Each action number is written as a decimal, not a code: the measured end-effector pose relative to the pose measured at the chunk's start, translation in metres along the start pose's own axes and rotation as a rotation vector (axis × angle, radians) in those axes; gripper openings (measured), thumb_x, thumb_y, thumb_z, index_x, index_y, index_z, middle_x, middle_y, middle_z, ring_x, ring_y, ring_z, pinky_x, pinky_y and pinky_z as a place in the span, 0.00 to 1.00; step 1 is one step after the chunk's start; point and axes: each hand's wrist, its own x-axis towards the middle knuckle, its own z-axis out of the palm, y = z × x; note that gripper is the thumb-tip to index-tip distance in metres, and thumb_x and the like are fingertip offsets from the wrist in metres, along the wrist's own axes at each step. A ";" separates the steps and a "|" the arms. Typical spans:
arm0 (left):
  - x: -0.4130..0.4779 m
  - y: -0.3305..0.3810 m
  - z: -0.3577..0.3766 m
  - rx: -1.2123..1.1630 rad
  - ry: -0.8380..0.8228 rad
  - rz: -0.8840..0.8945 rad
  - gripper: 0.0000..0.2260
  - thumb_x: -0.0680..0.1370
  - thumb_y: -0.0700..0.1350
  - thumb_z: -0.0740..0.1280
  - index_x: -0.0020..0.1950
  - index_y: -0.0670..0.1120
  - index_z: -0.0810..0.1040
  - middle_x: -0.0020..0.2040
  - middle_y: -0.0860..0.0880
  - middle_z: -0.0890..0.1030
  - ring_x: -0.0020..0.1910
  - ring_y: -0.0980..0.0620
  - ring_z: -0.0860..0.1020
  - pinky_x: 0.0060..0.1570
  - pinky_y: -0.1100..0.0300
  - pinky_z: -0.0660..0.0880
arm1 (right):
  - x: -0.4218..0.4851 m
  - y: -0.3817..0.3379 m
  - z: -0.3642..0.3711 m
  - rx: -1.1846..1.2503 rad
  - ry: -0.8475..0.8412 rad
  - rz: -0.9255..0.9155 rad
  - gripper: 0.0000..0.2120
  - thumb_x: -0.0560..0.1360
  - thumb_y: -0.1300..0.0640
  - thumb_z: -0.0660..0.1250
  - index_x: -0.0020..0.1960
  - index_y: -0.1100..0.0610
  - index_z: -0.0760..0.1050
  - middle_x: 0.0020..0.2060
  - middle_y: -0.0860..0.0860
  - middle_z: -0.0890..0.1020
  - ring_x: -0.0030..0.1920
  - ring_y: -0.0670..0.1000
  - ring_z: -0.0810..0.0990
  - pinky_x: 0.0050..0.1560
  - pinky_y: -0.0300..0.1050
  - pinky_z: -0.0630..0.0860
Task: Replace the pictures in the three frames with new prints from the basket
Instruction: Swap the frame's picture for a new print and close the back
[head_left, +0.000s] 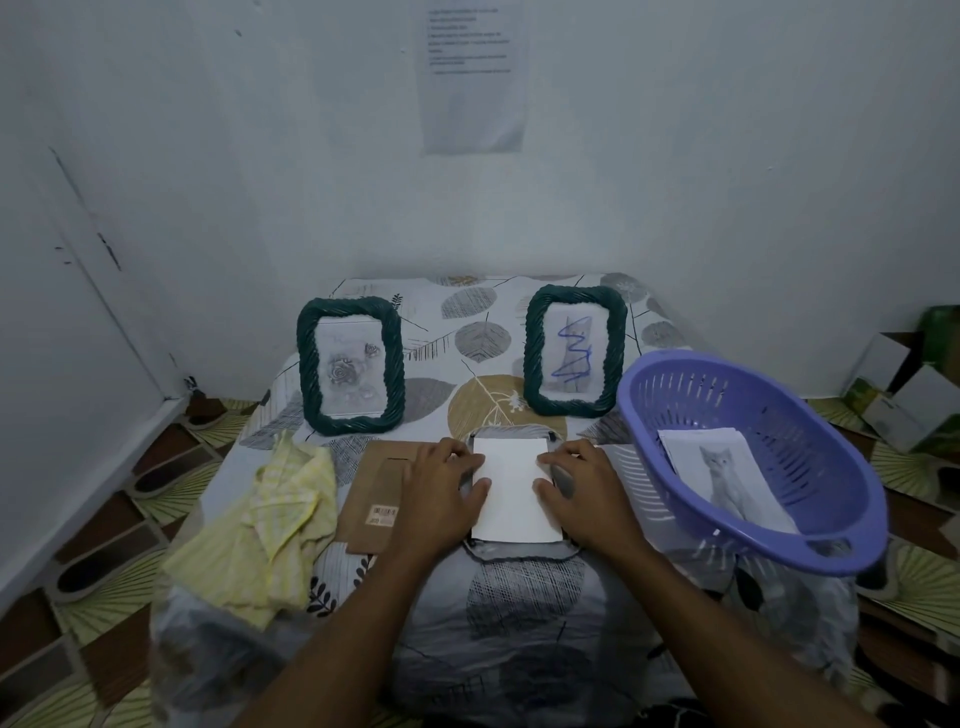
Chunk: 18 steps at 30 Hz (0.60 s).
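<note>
Seating a print right now: plain white paper sheet lies blank side up on the third dark green rope-rimmed frame, which is face down at the table front edge. Left hand and right hand sit on the sheet's two side edges, fingers bent, thumbs on the paper; can't tell if they pinch it or just press. Sheet looks a touch skewed against the rim. To do this well: square it into the recess, flatten the corners, keep one hand pinning it while the other fetches the brown cardboard backing board lying just left, then close the tabs. Sliding the board on would likely shift the paper, so drop it straight down. Two matching frames stand behind, one with a grey rose picture, one with a blue scribble. Purple plastic slotted basket on the right holds a cat print. Crumpled yellow cloth far left.
</note>
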 end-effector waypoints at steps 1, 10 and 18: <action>0.000 0.000 0.000 -0.004 0.008 -0.002 0.15 0.75 0.53 0.66 0.60 0.50 0.80 0.56 0.53 0.75 0.58 0.52 0.69 0.59 0.49 0.69 | 0.000 0.000 0.000 0.002 0.005 0.004 0.17 0.74 0.50 0.68 0.62 0.54 0.78 0.58 0.50 0.74 0.60 0.49 0.71 0.60 0.42 0.68; 0.001 -0.004 0.002 -0.056 0.007 -0.007 0.14 0.74 0.52 0.68 0.57 0.48 0.81 0.57 0.53 0.77 0.58 0.52 0.69 0.60 0.46 0.69 | -0.001 -0.003 0.000 0.020 0.021 0.014 0.18 0.76 0.51 0.66 0.63 0.56 0.76 0.60 0.49 0.73 0.60 0.48 0.70 0.62 0.40 0.65; -0.002 -0.001 0.000 -0.054 -0.022 0.006 0.16 0.75 0.54 0.66 0.61 0.52 0.80 0.65 0.52 0.75 0.64 0.50 0.66 0.66 0.46 0.64 | -0.003 -0.001 0.000 0.035 0.064 0.029 0.15 0.76 0.52 0.66 0.60 0.57 0.77 0.60 0.50 0.70 0.58 0.45 0.68 0.60 0.34 0.60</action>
